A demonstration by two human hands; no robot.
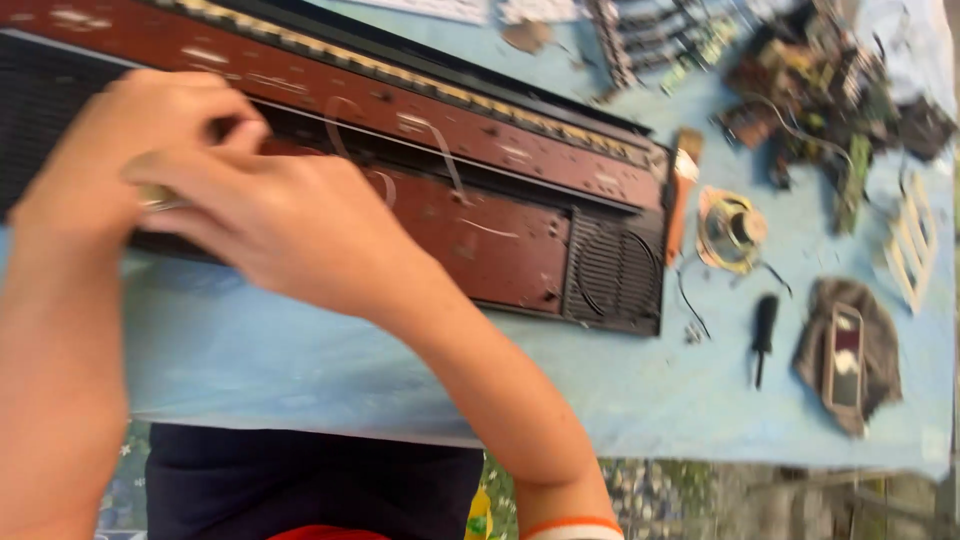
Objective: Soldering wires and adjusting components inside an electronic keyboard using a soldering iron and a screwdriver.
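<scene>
Two hands: both were over the left part of the long dark-red and black plastic casing of an opened radio-like appliance (480, 190), which lay slantwise across the pale blue cloth-covered table (300, 370).
Left hand (110, 150): curled, fingers bent down onto the casing's upper face; the frame was blurred, so whether it gripped anything I could not tell.
Right hand (290, 230): crossed over in front of the left, fingers drawn together around a small pale metallic object (155, 195), apparently pinched against the casing; its kind was unclear through the blur.
Hold, judged: the hands sat close together, probably so one steadied the shell while the other worked at one spot.
Casing detail: a round black speaker grille (615, 275) sat at the right end; thin pale wires (440, 150) looped across the red panel.
Orange-handled tool (683, 195): lay just beside the casing's right end, within reach.
Loose round speaker cone with a yellowish rim (730, 230): rested face up to the right of that tool, a dark lead trailing from it.
Small black-handled screwdriver (763, 335): lay apart, below the cone, tip pointing toward the table's near edge.
Brown rag carrying a small rectangular part (848, 355): farther right, near the table edge.
Tangle of circuit boards and wiring (820, 90): heaped at the far right corner, well away from the hands.
</scene>
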